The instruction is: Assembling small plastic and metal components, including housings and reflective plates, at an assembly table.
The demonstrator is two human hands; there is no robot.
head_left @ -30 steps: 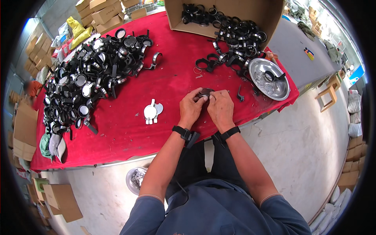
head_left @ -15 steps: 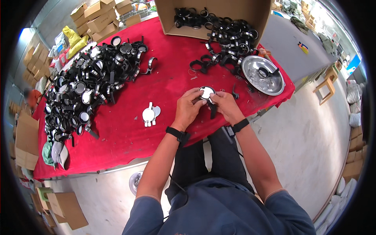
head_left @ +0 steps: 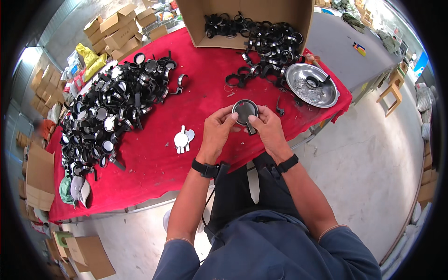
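Both hands hold one round black piece [head_left: 245, 111] with a pale rim and a short black tail, just above the red cloth. Its dark, flat round face is turned up, and the tail points toward me. My left hand [head_left: 217, 129] grips the left edge, thumb on the face. My right hand [head_left: 269, 130] pinches the right edge, its thumb near the base of the tail. The fingers underneath are mostly hidden. Left of my left hand lie white discs with small tabs [head_left: 181, 140], partly overlapping. A small curved black part [head_left: 279, 106] rests right of my right hand.
A large heap of similar round black pieces [head_left: 122, 100] covers the table's left. At the back, a cardboard box [head_left: 305, 25] on its side spills black rings [head_left: 269, 50]. A metal bowl [head_left: 298, 93] with small clear bits stands right; caps [head_left: 77, 189] lie at the near left corner.
The held piece has been turned: its white face showed before, its dark face shows now. Both thumbs have shifted onto this face. The view has moved slightly.
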